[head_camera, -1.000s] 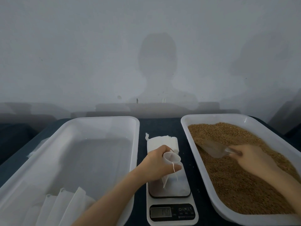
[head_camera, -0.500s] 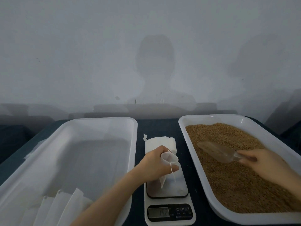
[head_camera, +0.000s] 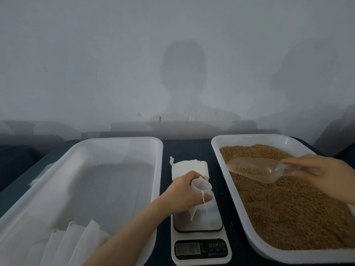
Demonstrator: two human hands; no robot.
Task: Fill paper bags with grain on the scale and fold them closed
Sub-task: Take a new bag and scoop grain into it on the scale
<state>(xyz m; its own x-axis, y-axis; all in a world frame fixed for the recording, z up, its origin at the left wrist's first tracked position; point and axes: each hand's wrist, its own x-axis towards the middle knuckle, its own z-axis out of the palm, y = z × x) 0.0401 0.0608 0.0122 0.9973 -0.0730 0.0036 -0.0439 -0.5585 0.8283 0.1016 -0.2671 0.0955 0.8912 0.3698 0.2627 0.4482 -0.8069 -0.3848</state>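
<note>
My left hand (head_camera: 182,194) grips a small white paper bag (head_camera: 199,187) with its mouth held open, standing over the plate of the white digital scale (head_camera: 199,244). A thin string hangs from the bag. My right hand (head_camera: 318,173) holds a clear plastic scoop (head_camera: 255,169) by its handle, lifted above the brown grain (head_camera: 284,214) in the white tray (head_camera: 217,148) on the right. A little grain lies in the scoop. The scoop's front points left, toward the bag but apart from it.
A stack of flat white bags (head_camera: 189,167) lies behind the scale on the dark table. A large white tray (head_camera: 123,141) on the left holds several folded white bags (head_camera: 73,244) at its near end. A grey wall rises behind.
My right hand has lifted the scoop out of the grain and moved it left and upward with some grain inside. The left hand kept the bag open over the scale.
</note>
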